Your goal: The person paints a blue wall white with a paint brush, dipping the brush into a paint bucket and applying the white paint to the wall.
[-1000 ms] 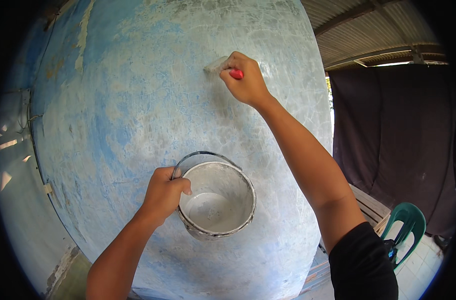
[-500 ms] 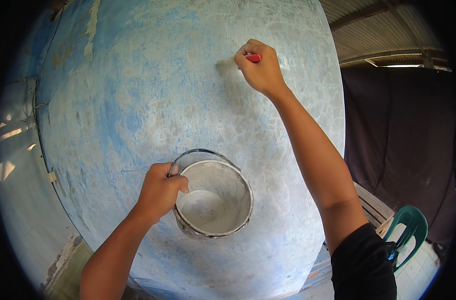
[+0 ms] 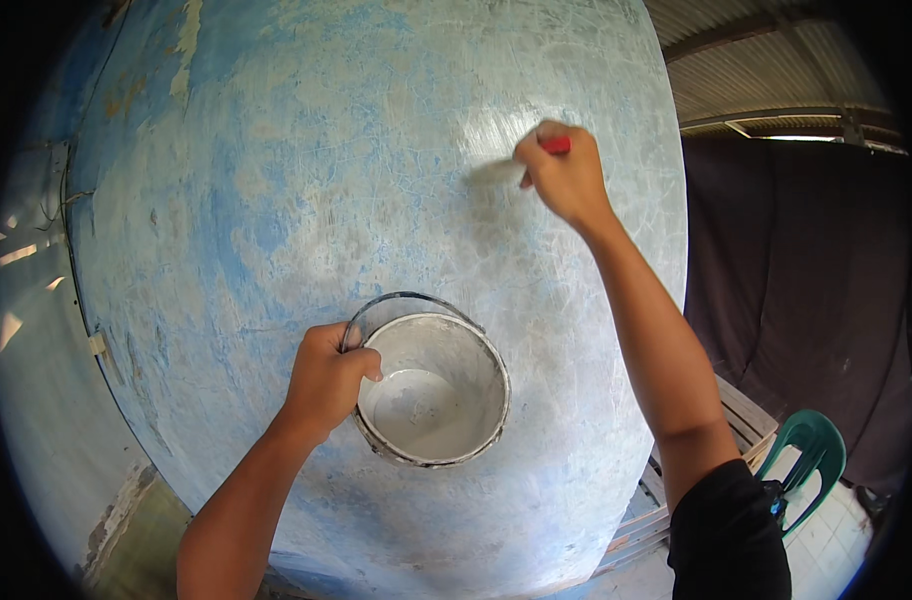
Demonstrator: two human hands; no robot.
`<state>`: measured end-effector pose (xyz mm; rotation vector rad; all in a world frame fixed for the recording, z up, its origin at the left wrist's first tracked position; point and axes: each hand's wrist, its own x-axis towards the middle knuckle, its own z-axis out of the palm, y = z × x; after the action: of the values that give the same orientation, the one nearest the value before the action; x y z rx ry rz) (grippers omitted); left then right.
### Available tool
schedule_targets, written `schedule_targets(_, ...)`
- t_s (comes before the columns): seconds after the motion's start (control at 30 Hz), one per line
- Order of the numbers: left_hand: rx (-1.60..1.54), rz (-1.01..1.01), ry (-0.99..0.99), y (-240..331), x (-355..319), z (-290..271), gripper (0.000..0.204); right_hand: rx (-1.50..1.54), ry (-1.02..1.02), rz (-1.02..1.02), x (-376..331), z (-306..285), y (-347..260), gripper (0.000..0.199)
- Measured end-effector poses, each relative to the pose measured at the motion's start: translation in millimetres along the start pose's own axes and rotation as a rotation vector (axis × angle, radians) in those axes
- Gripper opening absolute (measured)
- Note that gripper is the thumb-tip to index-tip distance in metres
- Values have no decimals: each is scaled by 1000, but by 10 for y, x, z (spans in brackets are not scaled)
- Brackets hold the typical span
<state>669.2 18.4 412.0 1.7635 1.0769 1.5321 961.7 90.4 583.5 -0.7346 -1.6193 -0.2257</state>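
Being gripped at its left rim by the left hand (image 3: 328, 378) is the bucket (image 3: 466, 362), used as reference below. Thumb is hooked over the rim; the handle (image 3: 404, 295) is raised in an arc above the far side. Pale liquid (image 3: 408, 412) is contained at the bottom.

The brush (image 3: 556, 146) is held up and to the right of the bucket, its red handle end clasped in the right hand (image 3: 572, 178). Bristles are pointed leftward at the wall (image 3: 356, 210); they are blurred, so contact cannot be confirmed. Hands are well apart, each closed on its own item.

The wall, mottled blue and grey and finely cracked, is seen behind the bucket and all around it. A shiny streaked patch (image 3: 494, 128) is noted above the brush. Well to the right of the bucket, a dark cloth (image 3: 791, 280) is hung; below it, a green chair (image 3: 828, 450) is placed beside slatted wood (image 3: 744, 415).
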Motion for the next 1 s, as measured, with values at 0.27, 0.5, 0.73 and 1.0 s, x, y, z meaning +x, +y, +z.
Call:
schedule_targets(0.27,-60,-26,-1,-123,-90,83,23,-182,-6,-478,-437,-5,495,14)
schedule_targets(0.5,-103,-70,-28,-162,-58,105,21,35,-31,50,-282,-157,261,19)
schedule_targets(0.73,-82,-25,-75,-171,-23,268,20,-29,163,-274,265,-209,776,15)
schedule_targets(1.0,-621,-239,207,-724,-600,689,28,-49,-2,73,-1139,-389,629,15)
